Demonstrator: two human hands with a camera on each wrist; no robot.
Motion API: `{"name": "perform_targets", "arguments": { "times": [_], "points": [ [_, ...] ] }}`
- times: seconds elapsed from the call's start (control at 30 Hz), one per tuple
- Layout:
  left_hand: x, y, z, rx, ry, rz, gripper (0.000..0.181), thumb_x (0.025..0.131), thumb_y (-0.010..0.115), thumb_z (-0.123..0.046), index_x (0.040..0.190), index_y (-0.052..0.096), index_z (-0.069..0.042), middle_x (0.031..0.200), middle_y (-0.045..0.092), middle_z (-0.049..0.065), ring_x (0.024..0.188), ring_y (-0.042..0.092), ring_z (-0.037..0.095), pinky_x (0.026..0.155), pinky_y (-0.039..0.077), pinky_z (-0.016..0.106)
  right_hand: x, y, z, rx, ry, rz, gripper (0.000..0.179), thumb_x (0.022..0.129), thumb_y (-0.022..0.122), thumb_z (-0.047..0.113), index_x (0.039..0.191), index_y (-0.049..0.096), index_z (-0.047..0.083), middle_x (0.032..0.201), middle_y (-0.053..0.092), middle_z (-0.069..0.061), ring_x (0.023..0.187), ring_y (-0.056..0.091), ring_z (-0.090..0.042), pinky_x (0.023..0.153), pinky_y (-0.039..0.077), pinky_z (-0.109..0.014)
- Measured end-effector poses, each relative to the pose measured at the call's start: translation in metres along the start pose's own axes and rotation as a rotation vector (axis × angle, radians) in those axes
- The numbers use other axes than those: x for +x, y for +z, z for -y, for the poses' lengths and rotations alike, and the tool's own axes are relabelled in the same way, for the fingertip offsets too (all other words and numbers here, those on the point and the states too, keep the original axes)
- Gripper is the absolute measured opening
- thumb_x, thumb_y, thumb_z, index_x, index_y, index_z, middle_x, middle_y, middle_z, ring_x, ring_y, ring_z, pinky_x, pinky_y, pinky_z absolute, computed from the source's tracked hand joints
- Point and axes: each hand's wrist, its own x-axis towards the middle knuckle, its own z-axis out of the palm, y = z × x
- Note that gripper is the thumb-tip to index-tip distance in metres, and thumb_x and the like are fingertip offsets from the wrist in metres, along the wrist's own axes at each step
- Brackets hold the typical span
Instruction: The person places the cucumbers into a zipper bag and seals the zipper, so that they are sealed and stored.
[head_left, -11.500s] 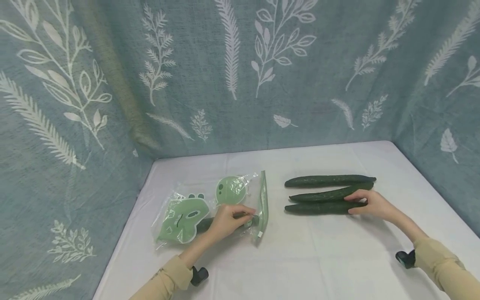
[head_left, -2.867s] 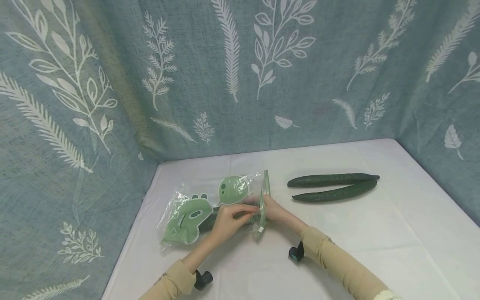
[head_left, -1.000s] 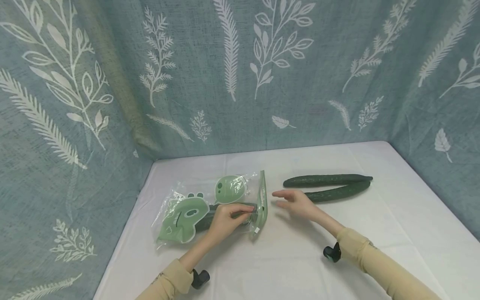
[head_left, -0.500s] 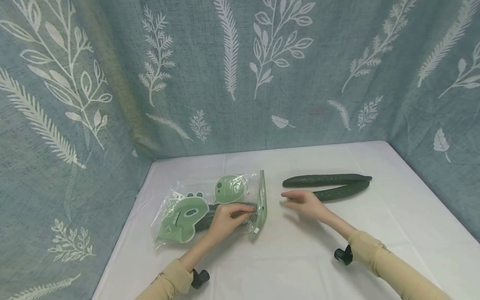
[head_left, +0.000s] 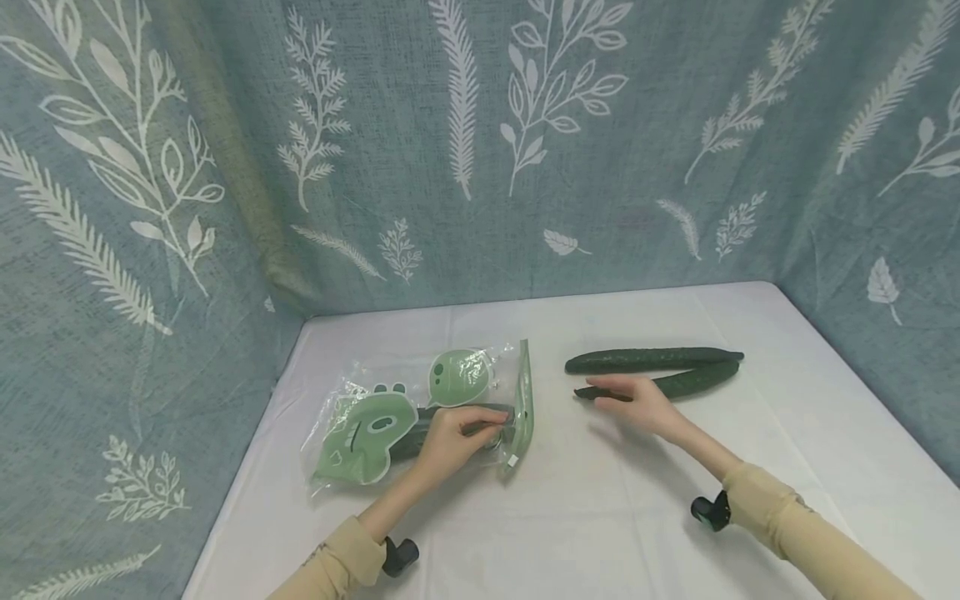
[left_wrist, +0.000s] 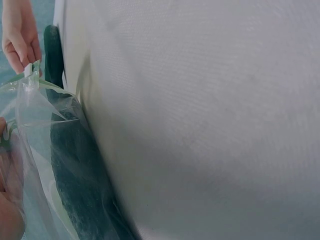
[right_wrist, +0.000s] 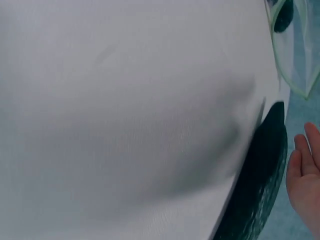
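Observation:
My left hand (head_left: 453, 437) pinches the upper layer of a clear zip bag (head_left: 461, 379) near its mouth. This bag has green dinosaur prints and lies flat, its green-edged mouth facing right. Inside are dark green cucumbers (left_wrist: 75, 155), partly hidden by the print and my hand. My right hand (head_left: 641, 404) hovers over the nearer loose cucumber (head_left: 697, 381) toward its left end, fingers apart and around nothing. In the right wrist view the fingers (right_wrist: 305, 155) stand beside that cucumber (right_wrist: 262, 175) with a gap between. A second loose cucumber (head_left: 652, 359) lies just behind it.
A white cloth (head_left: 570, 517) covers the table. Blue-green leaf-patterned curtains (head_left: 480, 233) hang along the back and both sides. The zip's white slider (head_left: 513, 460) sits at the near end of the bag's mouth.
Since the earliest frame, one of the three loose cucumbers has gone into the bag by my right hand. That hand has since drawn back right, over the nearer loose cucumber. My left hand stayed.

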Motion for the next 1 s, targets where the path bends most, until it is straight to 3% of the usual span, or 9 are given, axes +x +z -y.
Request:
{"name": "perform_targets", "arguments": {
  "times": [0.37, 0.7, 1.0],
  "points": [
    [0.0, 0.0, -0.001, -0.001, -0.005, 0.0, 0.014, 0.081, 0.068, 0.004, 0.094, 0.071, 0.005, 0.098, 0.072, 0.018, 0.096, 0.069, 0.03, 0.088, 0.057, 0.028, -0.014, -0.031, -0.011, -0.019, 0.048, -0.036, 0.044, 0.092, 0.063, 0.017, 0.13, 0.054, -0.001, 0.134, 0.054, -0.023, 0.125, 0.049, -0.042, 0.102, 0.045, -0.054],
    [0.0, 0.0, -0.002, -0.01, -0.001, 0.0, 0.014, 0.081, 0.068, 0.004, 0.094, 0.071, 0.006, 0.098, 0.072, 0.019, 0.096, 0.069, 0.031, 0.088, 0.058, 0.032, -0.027, -0.055, -0.03, -0.054, 0.121, -0.09, 0.048, 0.092, 0.063, 0.022, 0.132, 0.052, 0.0, 0.136, 0.052, -0.024, 0.127, 0.046, -0.044, 0.103, 0.043, -0.057],
    [-0.001, -0.001, -0.002, -0.002, 0.003, 0.002, 0.014, 0.081, 0.068, 0.004, 0.095, 0.071, 0.005, 0.098, 0.072, 0.019, 0.096, 0.069, 0.03, 0.088, 0.058, 0.03, -0.034, -0.072, -0.042, -0.088, 0.125, -0.095, 0.05, 0.092, 0.063, 0.025, 0.133, 0.051, -0.001, 0.138, 0.049, -0.026, 0.129, 0.041, -0.046, 0.105, 0.038, -0.061]
  ]
}}
